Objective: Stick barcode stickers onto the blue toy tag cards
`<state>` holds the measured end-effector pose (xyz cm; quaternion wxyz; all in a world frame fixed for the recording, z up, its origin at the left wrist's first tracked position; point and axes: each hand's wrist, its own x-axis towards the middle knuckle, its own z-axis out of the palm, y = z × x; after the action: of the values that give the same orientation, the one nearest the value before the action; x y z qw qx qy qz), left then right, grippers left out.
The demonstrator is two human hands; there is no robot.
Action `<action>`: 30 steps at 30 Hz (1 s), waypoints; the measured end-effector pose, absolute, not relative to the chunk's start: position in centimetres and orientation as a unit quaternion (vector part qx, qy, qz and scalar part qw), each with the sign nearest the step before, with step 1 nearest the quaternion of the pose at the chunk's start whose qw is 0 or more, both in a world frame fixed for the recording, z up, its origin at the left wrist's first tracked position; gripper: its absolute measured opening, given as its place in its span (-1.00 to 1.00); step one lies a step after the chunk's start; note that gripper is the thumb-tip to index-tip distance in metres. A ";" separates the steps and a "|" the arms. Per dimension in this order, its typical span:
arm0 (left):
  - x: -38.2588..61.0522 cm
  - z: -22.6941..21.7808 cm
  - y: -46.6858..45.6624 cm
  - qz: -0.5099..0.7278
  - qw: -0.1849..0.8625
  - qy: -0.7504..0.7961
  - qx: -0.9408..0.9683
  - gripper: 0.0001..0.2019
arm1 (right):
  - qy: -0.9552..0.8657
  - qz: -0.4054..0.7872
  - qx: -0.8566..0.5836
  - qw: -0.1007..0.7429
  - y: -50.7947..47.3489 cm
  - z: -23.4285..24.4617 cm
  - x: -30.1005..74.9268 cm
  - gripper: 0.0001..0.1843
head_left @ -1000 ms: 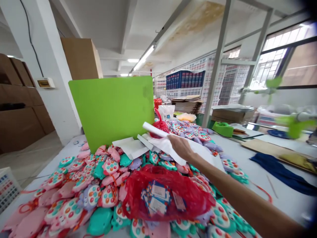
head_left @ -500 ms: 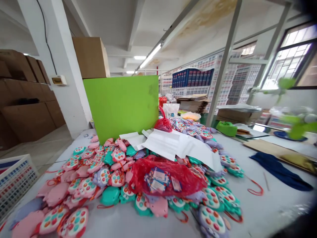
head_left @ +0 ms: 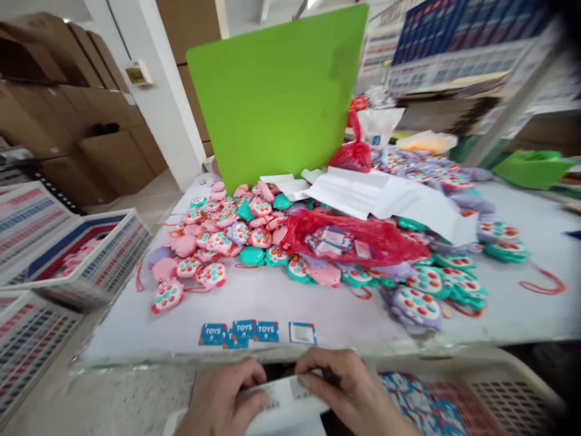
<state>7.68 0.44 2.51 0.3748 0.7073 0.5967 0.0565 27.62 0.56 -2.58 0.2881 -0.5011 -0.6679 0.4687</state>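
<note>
Low in the head view, my left hand [head_left: 227, 393] and my right hand [head_left: 349, 387] pinch a white sheet [head_left: 284, 418] with small printed marks along its far edge. It looks like a sheet of labels, but the print is blurred. Both hands are closed, just in front of the table's near edge. Beyond them on the table lie several blue cards [head_left: 245, 330] marked TOYS, and one card [head_left: 302, 332] with its pale side up. Farther back, an open red plastic bag [head_left: 390, 245] holds more cards.
Pink, teal and purple animal-shaped pop toys [head_left: 222, 242] are heaped across the white table [head_left: 254, 297]. White papers [head_left: 358, 188] lie on the heap before an upright green board [head_left: 281, 109]. A basket [head_left: 508, 399] containing blue pieces sits below right; white crates [head_left: 131, 242] stand left.
My view has tilted down and turned left. Both hands and the white sheet have come into view, along with the cards by the table edge and the basket below.
</note>
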 end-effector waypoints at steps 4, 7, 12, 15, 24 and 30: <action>7.8 2.5 0.1 0.064 0.400 0.583 0.704 -0.86 | -0.681 0.472 -0.488 0.274 -0.2 -2.6 27.8 -0.80; 7.8 2.1 -0.3 0.067 0.411 0.572 0.707 -0.82 | -0.687 0.487 -0.475 0.257 -0.6 -2.8 27.6 -0.83; 7.9 1.2 -0.4 0.074 0.431 0.552 0.710 -0.88 | -0.681 0.495 -0.477 0.253 -1.0 -3.3 26.9 -0.90; 8.0 0.8 -0.6 0.075 0.417 0.543 0.725 -0.82 | -0.696 0.473 -0.461 0.282 -1.3 -3.7 26.5 -0.87; 8.1 0.6 -0.9 0.051 0.391 0.571 0.720 -0.76 | -0.828 0.198 -0.371 0.370 -2.2 -5.6 25.7 -0.74; 8.1 1.0 -0.9 0.028 0.407 0.578 0.707 -0.74 | -0.834 0.158 -0.361 0.387 -2.5 -6.0 25.9 -0.77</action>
<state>8.10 -0.91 0.96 0.4069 0.7068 0.5780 0.0278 25.90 -2.48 -5.97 0.3870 -0.3606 -0.8339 0.1577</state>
